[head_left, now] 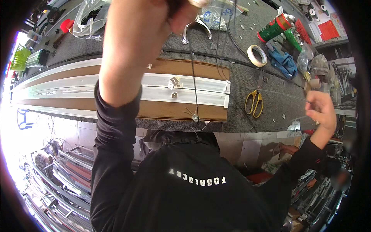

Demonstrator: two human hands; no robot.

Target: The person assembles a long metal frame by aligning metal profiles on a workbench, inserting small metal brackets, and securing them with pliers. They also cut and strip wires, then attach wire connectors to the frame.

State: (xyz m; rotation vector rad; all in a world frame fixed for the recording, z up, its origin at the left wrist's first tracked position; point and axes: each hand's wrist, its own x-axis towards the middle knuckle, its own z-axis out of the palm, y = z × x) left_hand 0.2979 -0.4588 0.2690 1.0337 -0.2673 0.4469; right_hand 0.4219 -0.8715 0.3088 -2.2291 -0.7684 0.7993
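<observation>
My left hand [183, 18] is raised at the top edge, fingers curled; the frame cuts it off and what they hold cannot be made out. A black cord [194, 77] hangs below it, down to a small metal fitting [195, 117] at the table's front edge. At the far right, my right hand [323, 110] pinches a thin pale cord [284, 94] stretched over the table. Long white aluminium rails [205, 99] lie on brown cardboard [185, 112], with small metal brackets [174, 95] on them. Yellow-handled scissors [254, 104] rest between the rails and my right hand.
Beyond the rails are a roll of masking tape [257, 55], a blue cloth [283, 62], a green-and-red spray can [275, 28] and a clear bag of small parts [216, 19]. A plastic bag [89, 21] lies far left. Metal profiles [65, 181] fill a rack below left.
</observation>
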